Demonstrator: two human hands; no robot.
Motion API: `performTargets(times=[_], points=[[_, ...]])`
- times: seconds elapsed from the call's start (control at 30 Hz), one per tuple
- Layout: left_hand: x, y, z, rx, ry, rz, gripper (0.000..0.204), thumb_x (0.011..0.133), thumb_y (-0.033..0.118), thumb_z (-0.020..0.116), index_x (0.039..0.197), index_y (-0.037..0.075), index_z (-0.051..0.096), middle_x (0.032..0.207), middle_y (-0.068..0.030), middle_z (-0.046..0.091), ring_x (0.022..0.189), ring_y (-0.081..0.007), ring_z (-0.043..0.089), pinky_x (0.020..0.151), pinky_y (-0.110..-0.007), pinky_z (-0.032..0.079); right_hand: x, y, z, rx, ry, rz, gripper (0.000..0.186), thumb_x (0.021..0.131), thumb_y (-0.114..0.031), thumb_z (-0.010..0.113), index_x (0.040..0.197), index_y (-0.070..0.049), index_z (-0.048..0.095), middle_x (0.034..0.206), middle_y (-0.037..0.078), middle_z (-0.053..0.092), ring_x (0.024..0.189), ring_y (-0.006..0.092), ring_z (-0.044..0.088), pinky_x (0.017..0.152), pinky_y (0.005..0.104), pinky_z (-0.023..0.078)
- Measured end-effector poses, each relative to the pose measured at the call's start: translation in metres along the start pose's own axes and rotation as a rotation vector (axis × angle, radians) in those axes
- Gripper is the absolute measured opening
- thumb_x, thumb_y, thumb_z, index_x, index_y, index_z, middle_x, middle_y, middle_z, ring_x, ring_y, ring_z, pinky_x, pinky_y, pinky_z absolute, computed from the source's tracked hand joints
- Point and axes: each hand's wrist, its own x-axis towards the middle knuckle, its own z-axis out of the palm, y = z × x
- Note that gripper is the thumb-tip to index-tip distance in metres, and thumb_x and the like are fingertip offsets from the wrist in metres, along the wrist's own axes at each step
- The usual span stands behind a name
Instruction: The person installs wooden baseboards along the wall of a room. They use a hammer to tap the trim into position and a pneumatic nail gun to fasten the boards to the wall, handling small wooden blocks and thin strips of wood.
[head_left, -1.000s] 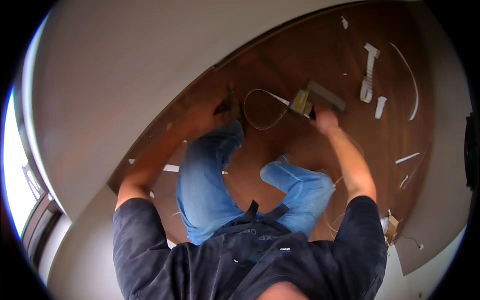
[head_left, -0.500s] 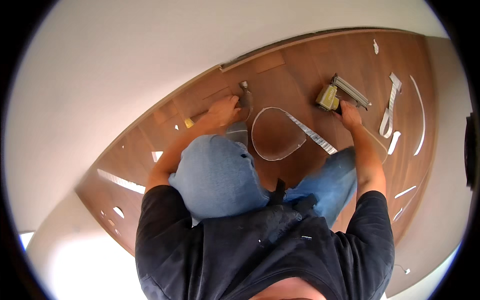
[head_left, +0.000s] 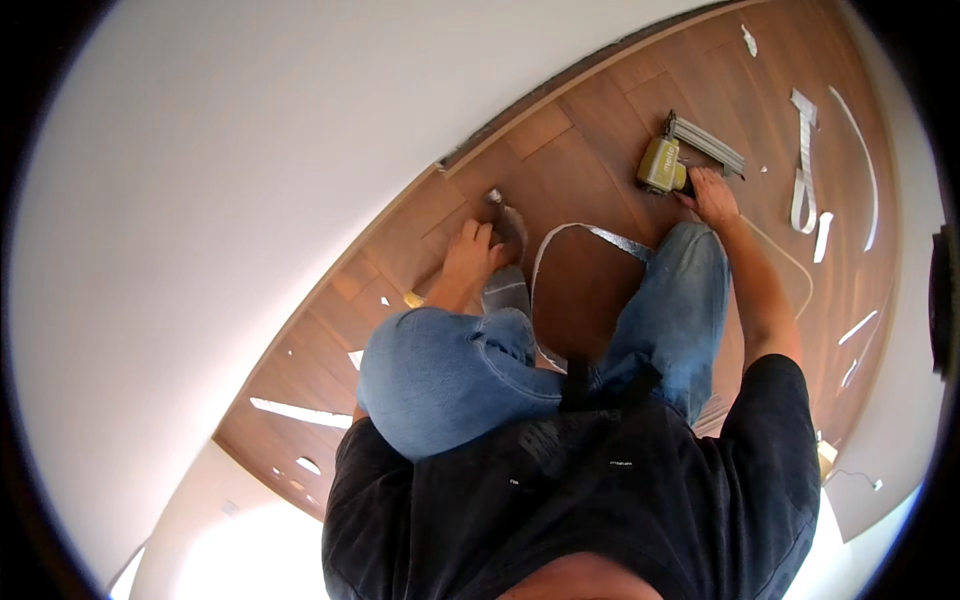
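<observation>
Across the brown wood-plank floor [head_left: 612, 128], the hands work well apart: the right hand [head_left: 712, 198] is closed on the black grip of the yellow-green nail gun with a long grey magazine [head_left: 660, 164], the left hand [head_left: 472, 256] curled over the steel-headed claw hammer [head_left: 509, 216], its hold partly hidden. Good handling means keeping the gun's nose turned from left hand and knees, finger off the trigger, and the tiny white scrap [head_left: 764, 169] near the magazine out from under it.

At far right on the wood floor [head_left: 591, 200], an olive-yellow nail gun [head_left: 660, 166], grey magazine slanting nearer and rightward; to its left, a metal-headed claw hammer [head_left: 513, 219], head farther, handle partly hidden, yellow butt nearer.
</observation>
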Motion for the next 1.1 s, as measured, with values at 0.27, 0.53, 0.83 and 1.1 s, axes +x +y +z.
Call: performTargets(times=[0.27, 0.53, 0.83, 1.1], points=[[0.008, -0.012, 0.005, 0.084, 0.021, 0.097, 0.048, 0.089, 0.029, 0.076, 0.13, 0.008, 0.062, 0.119, -0.0157, 0.059, 0.108, -0.0387, 0.061, 0.092, -0.051, 0.05, 0.0, 0.008, 0.014, 0.036, 0.034, 0.058, 0.049, 0.09, -0.036, 0.076, 0.118, -0.001, 0.056, 0.114, 0.021, 0.063, 0.112, 0.0418, 0.059, 0.098, 0.0493, 0.047], [0.005, -0.011, -0.002, -0.031, 0.035, 0.208, 0.05, 0.086, 0.025, 0.08, 0.129, 0.006, 0.063, 0.122, -0.0187, 0.06, 0.114, -0.0407, 0.055, 0.096, -0.053, 0.046, 0.003, -0.008, -0.018, -0.144, -0.135, 0.155, 0.059, 0.091, -0.036, 0.078, 0.136, -0.006, 0.056, 0.149, 0.018, 0.049, 0.137, 0.0364, 0.049, 0.116, 0.0459, 0.042], [-0.005, -0.061, -0.001, -0.782, 0.127, -0.431, 0.04, 0.105, 0.017, 0.062, 0.139, -0.004, 0.055, 0.116, -0.0072, 0.064, 0.105, -0.0164, 0.06, 0.095, -0.032, 0.049, 0.064, -0.183, -0.084, -0.016, 0.381, -0.16, 0.028, 0.088, -0.017, 0.062, 0.115, -0.011, 0.067, 0.119, 0.01, 0.065, 0.116, 0.0313, 0.064, 0.105, 0.0406, 0.051], [0.047, -0.047, -0.046, -1.209, 0.211, -0.651, 0.046, 0.109, 0.031, 0.055, 0.144, 0.0, 0.051, 0.128, -0.0133, 0.065, 0.103, -0.0218, 0.065, 0.093, -0.034, 0.051, 0.162, -0.324, -0.034, -0.069, 0.516, -0.443, 0.032, 0.092, -0.019, 0.061, 0.121, -0.01, 0.069, 0.128, 0.006, 0.068, 0.123, 0.0242, 0.06, 0.11, 0.0395, 0.043]])
